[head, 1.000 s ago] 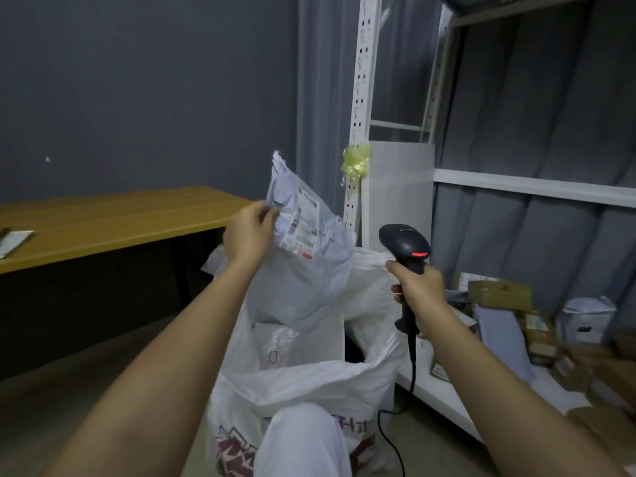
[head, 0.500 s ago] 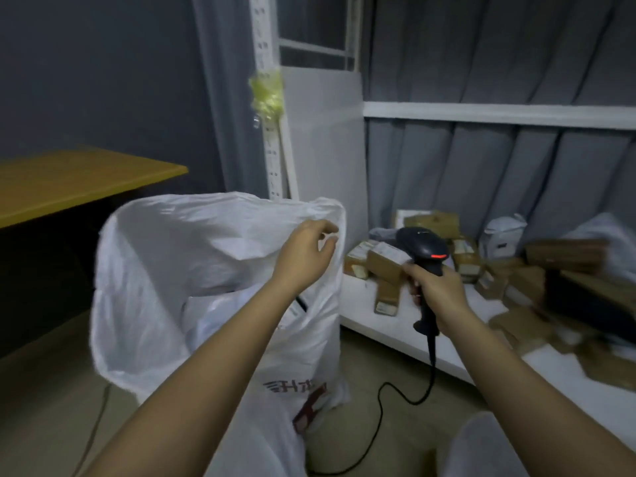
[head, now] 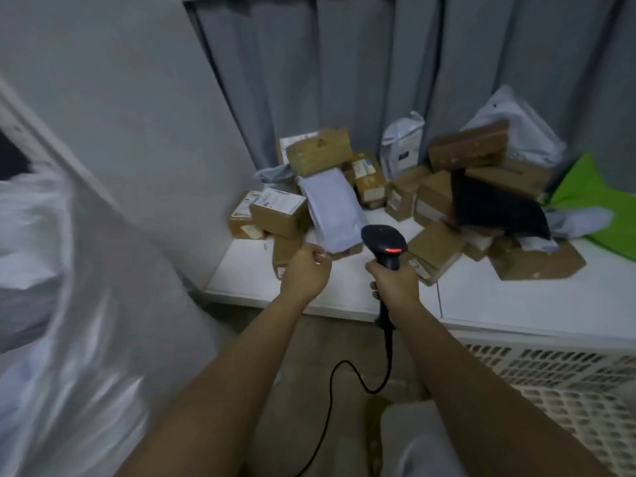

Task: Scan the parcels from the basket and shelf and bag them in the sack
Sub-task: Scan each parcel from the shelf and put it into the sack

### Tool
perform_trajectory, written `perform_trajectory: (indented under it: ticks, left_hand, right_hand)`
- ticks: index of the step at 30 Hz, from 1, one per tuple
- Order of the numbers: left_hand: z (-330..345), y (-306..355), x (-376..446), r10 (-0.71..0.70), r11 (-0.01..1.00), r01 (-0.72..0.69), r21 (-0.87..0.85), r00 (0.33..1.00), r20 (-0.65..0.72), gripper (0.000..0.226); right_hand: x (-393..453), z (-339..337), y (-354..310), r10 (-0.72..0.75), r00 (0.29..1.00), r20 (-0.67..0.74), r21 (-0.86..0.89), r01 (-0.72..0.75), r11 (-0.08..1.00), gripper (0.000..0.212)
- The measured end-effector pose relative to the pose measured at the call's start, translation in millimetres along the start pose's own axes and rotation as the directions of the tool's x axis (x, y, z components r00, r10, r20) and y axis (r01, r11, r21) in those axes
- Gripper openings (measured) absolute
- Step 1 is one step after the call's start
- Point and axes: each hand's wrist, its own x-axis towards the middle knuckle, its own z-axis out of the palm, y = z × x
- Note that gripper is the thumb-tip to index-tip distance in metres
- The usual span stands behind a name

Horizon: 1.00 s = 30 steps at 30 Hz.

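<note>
My right hand [head: 395,284] grips the handle of a black barcode scanner [head: 384,244] whose red light glows; its cable hangs to the floor. My left hand [head: 304,270] hovers over the front of the low white shelf [head: 516,301], fingers loosely curled, holding nothing. Just beyond it lies a pale grey mailer bag [head: 332,208] among several brown cardboard parcels [head: 278,211]. The white sack [head: 51,304] is blurred at the left edge. The white perforated basket [head: 568,383] sits at the lower right.
Further right on the shelf are a black mailer [head: 495,208], a green bag [head: 595,208], white bags and more boxes. Grey curtains hang behind. A white side panel [head: 137,115] stands left of the shelf.
The grey parcel left my left hand and went into the sack; that hand let go of the sack's rim and moved to the shelf. My view swung right and down.
</note>
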Motion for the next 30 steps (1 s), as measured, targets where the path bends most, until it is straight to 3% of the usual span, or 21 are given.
perform_trajectory:
  ticks: [5, 11, 16, 19, 21, 23, 25, 30]
  left_hand:
    - [67.5, -22.3, 82.6, -0.141, 0.968, 0.143, -0.207, 0.99, 0.026, 0.039]
    - [109.9, -48.5, 151.8, -0.215, 0.891, 0.145, -0.431, 0.969, -0.12, 0.061]
    - [124.1, -59.4, 176.7, -0.303, 0.864, 0.178, -0.471, 0.931, -0.204, 0.018]
    - [118.9, -51.8, 164.4, -0.216, 0.914, 0.104, -0.392, 0.943, -0.255, 0.024]
    - [108.6, -45.3, 149.5, -0.105, 0.965, 0.011, -0.263, 0.933, -0.344, 0.028]
    - [91.0, -33.6, 133.2, -0.026, 0.966, -0.076, -0.249, 0.925, -0.38, 0.028]
    - [67.5, -14.6, 113.0, -0.006, 0.925, -0.121, -0.359, 0.943, -0.332, 0.035]
    - [6.3, 27.0, 43.8, -0.094, 0.844, 0.037, -0.535, 0.992, -0.08, 0.04]
  right_hand:
    - [67.8, 2.6, 15.6, -0.018, 0.999, -0.05, -0.053, 0.016, 0.998, 0.009]
    - [107.8, 6.8, 28.8, 0.091, 0.994, -0.058, 0.067, -0.087, 0.994, 0.013]
    - [116.2, -1.4, 34.3, 0.113, 0.991, -0.074, 0.109, -0.104, 0.989, 0.013]
    - [113.9, -2.2, 35.9, 0.105, 0.99, -0.091, 0.08, -0.098, 0.992, 0.018]
    - [108.3, -1.7, 30.1, 0.076, 0.993, -0.096, 0.075, -0.069, 0.995, 0.014]
    - [98.1, -2.1, 22.3, 0.026, 0.995, -0.094, 0.07, -0.019, 0.997, 0.008]
    - [81.4, -3.2, 13.5, -0.041, 0.995, -0.09, 0.039, 0.045, 0.998, 0.017]
    - [22.1, -8.2, -15.8, -0.1, 0.989, -0.11, 0.099, 0.111, 0.989, 0.029]
